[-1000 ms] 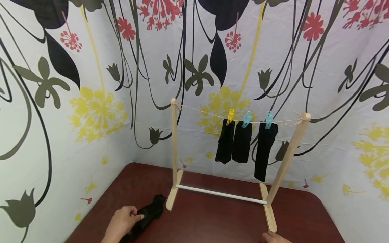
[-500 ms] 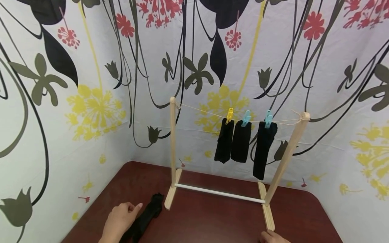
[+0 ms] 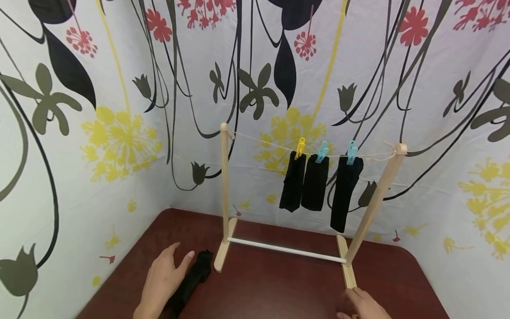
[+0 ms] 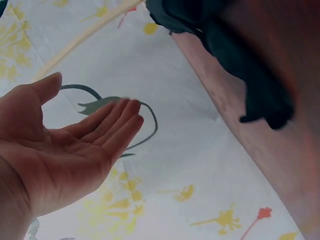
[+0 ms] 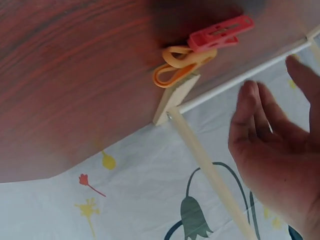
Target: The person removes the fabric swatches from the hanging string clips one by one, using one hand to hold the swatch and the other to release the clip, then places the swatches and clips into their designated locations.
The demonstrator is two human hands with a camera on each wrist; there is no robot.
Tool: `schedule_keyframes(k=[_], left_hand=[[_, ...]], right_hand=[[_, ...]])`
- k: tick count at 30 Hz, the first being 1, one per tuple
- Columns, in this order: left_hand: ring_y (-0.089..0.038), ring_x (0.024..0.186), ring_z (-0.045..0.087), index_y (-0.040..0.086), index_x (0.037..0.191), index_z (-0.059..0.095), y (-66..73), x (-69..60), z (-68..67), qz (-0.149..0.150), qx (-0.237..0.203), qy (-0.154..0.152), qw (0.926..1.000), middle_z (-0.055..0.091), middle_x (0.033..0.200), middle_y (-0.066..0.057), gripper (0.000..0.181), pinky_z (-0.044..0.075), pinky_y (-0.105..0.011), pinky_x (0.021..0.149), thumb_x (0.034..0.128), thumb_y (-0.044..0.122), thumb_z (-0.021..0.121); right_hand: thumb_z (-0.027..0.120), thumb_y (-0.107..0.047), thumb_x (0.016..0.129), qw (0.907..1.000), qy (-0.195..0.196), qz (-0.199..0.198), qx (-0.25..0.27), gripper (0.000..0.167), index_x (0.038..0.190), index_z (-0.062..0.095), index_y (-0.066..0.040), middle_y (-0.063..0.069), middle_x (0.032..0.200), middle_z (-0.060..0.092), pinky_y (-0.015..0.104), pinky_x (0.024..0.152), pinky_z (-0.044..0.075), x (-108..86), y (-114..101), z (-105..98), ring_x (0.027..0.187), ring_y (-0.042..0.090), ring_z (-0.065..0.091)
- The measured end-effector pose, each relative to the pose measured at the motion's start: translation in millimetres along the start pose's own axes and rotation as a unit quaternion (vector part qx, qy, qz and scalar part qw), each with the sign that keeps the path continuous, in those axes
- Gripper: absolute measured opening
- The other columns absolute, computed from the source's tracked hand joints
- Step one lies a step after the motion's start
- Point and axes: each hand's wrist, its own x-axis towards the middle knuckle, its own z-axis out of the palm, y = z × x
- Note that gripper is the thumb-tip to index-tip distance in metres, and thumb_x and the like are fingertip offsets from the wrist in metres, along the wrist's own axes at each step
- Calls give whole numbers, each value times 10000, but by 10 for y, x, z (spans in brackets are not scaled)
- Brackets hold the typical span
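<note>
Flowered backdrop (image 3: 191,110), reddish table (image 3: 271,283), black sock (image 3: 192,280) perhaps

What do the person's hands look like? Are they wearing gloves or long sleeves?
No gloves! The left hand and the right hand are both bare, and I see no rings on them. No sleeve shows at either wrist. The pictures cut off the arms, so I can't tell whether sleeves start higher up.
</note>
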Motion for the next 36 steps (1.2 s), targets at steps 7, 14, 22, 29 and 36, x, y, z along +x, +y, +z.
schedule_keyframes(k=[7, 14, 22, 29, 36], left_hand=[[-469, 1171, 695, 1, 1629, 356, 201, -3, 11, 291, -308, 85, 9991, 579, 1469, -340, 1021, 560, -627, 967, 972, 760, 541], [-465, 1450, 506, 96, 1693, 213, 337, 27, -22, 462, -478, 123, 9977, 341, 1709, -211, 1165, 505, -635, 1071, 881, 828, 613], [-406, 1577, 355, 231, 1704, 190, 474, 72, -19, 870, -940, 392, 9910, 250, 1766, -85, 1085, 420, -664, 1165, 891, 735, 702], [-372, 1574, 374, 285, 1693, 233, 615, 183, 7, 1345, -1292, 539, 9810, 313, 1746, -54, 1070, 427, -654, 1166, 860, 613, 819], [-346, 1564, 403, 252, 1675, 312, 850, 277, 57, 2111, -1620, 742, 9611, 384, 1712, -72, 998, 427, -640, 1177, 876, 503, 855]], right_hand=[[869, -392, 871, 9843, 1285, 1176, -268, 357, 1125, 717, -193, -54, 988, 687, 228, 658, 521, -75, -572, -214, 859, 94, 655], [887, -346, 862, 9485, 3027, 616, -703, 429, 1212, 738, -149, 29, 1117, 759, 427, 717, 598, -87, -786, -318, 980, 238, 734], [929, -264, 810, 9276, 3670, 223, -659, 547, 1288, 701, -126, 76, 1150, 747, 503, 730, 598, -55, -864, -437, 998, 310, 740], [905, -327, 851, 9407, 3357, 206, -445, 660, 1410, 626, -113, 138, 1282, 704, 602, 830, 582, -4, -928, -537, 1126, 362, 714], [893, -317, 869, 9342, 3548, 16, -367, 735, 1507, 565, -159, 109, 1374, 670, 486, 866, 553, 55, -1001, -674, 1199, 318, 681]])
